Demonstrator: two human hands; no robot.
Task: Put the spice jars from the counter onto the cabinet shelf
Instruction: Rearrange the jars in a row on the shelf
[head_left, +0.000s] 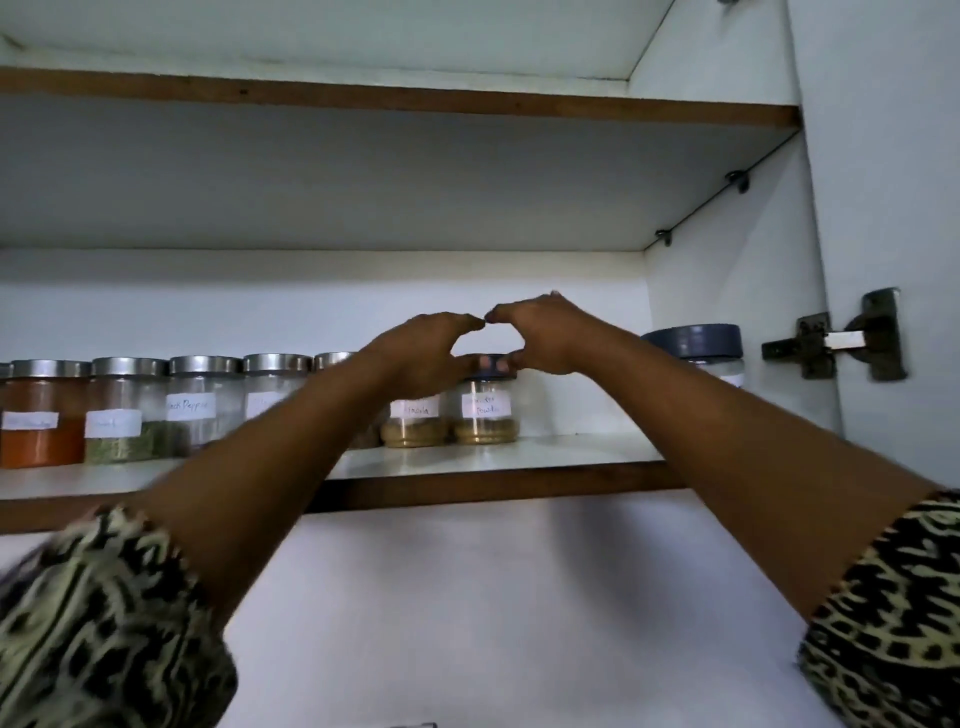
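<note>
Patterned sleeves (104, 623); left hand (426, 353) and right hand (540, 338) arch, thumbs gripping the blue-lidded clear spice jar (485, 415); a sideways push may topple its tan-filled neighbour jar (415, 423).

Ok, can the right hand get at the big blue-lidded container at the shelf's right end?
Probably yes. The blue-lidded container stands just right of the right hand, on the same shelf, with bare shelf between; only that arm's own forearm crosses it.

Home kitchen: open wall cabinet (727, 322), labelled spice jars (124, 415) in a row on its shelf (519, 460), mid-frame.
</note>
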